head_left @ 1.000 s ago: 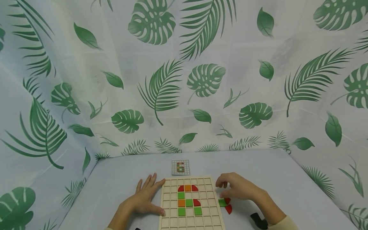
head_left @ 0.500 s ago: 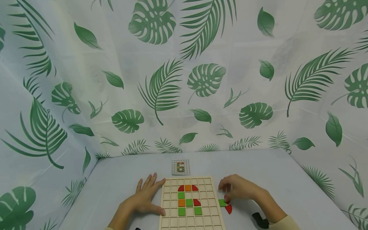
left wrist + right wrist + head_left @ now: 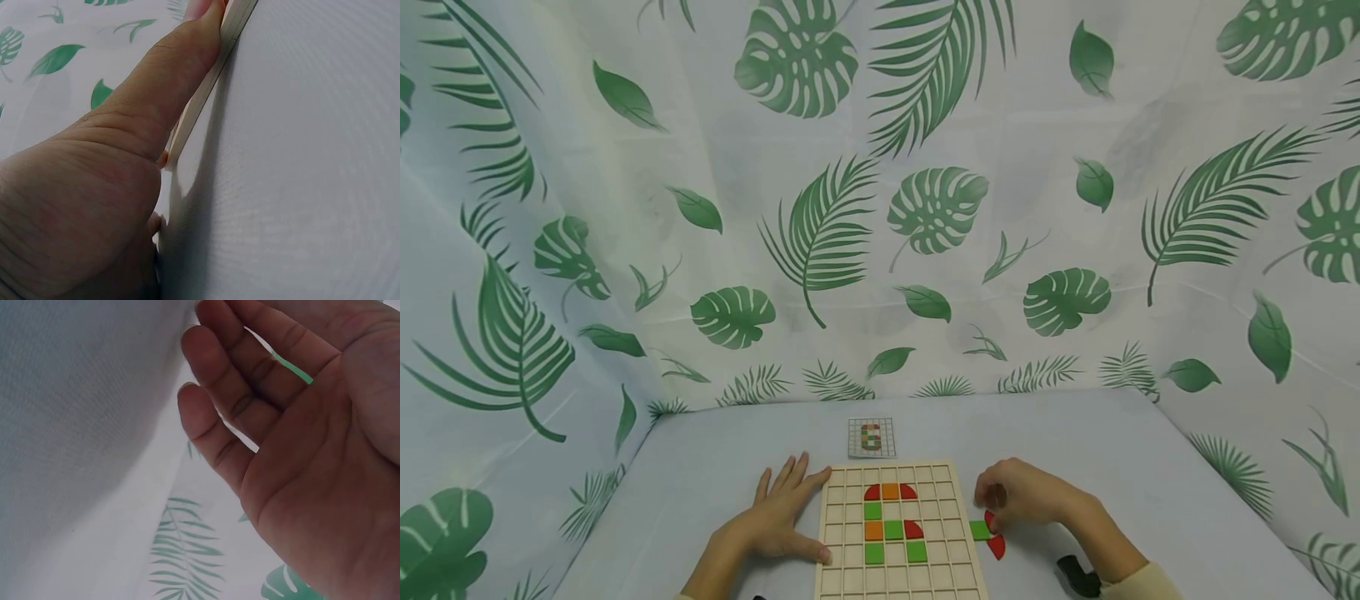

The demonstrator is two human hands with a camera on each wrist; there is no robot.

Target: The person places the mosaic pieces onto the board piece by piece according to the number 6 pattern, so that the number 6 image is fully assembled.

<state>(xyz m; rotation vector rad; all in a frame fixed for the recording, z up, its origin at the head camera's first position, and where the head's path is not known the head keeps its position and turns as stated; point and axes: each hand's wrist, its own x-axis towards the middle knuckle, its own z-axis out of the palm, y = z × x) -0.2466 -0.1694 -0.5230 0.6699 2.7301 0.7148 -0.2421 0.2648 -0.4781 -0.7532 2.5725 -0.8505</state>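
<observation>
A wooden grid board (image 3: 846,579) lies at the front middle in the head view, with red, orange and green tiles in several of its squares. My left hand (image 3: 778,517) rests at its left edge, fingers spread, thumb and index finger touching the rim. To the right of the board, my right hand (image 3: 1026,492) hovers low with loosely bent fingers. Its thumb lies at a red quarter-round tile (image 3: 989,518), partly covering it. Beside that tile are a green square tile (image 3: 980,530) and another red quarter-round tile (image 3: 996,547). In the right wrist view, nothing shows between the fingers.
Behind the board lies a small pattern card (image 3: 872,437) printed with a coloured figure on a grid. A black object (image 3: 1078,577) is by the right wrist. Leaf-print cloth (image 3: 850,250) encloses the pale table (image 3: 1060,425) at the back and sides.
My right hand has shifted slightly right, away from the board, and its thumb has come over the upper red tile. The left hand and the board have stayed put.
</observation>
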